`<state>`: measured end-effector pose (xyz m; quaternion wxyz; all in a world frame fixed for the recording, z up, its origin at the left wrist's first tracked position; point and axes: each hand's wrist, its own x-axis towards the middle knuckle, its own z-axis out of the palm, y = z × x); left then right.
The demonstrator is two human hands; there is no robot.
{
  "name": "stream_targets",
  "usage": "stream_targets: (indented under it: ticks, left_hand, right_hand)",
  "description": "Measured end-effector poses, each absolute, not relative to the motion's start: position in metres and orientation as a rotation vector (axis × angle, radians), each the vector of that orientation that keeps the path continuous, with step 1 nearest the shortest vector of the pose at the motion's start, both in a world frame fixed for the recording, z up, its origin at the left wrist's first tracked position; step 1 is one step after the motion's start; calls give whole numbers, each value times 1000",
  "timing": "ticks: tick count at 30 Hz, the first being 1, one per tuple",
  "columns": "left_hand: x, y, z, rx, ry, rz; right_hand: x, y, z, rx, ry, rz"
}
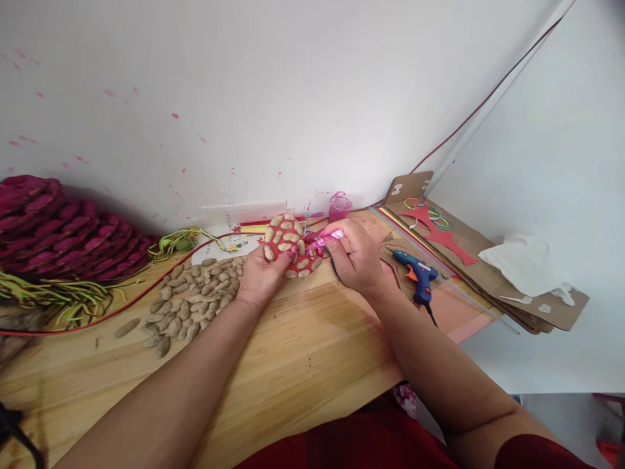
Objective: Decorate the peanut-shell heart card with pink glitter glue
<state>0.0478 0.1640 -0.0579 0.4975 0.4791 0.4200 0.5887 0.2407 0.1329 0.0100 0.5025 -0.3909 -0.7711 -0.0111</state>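
Observation:
My left hand grips the lower left edge of a red rounded piece with unshelled peanuts stuck over its face, the thumb lying on the front. My right hand is closed around a paintbrush with a pink-smeared handle. Its tip meets the right part of the piece, where some peanuts look pink; the bristles are hard to make out. A cup of pink paint stands behind my right hand. Beside my left wrist lies a heap of peanuts on the wooden table.
A blue glue gun lies right of my right forearm. Cardboard sheets hold red cutouts and a white crumpled sheet. At left are stacked magenta pieces and yellow-green strings. A red cord crosses the table.

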Motion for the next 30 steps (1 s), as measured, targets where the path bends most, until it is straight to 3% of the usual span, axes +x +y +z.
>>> stream_targets:
  ticks: [30]
  left_hand:
    - [44,167,-65,1166,979,1403]
  right_hand:
    - [245,135,9,-977,-1747,-94]
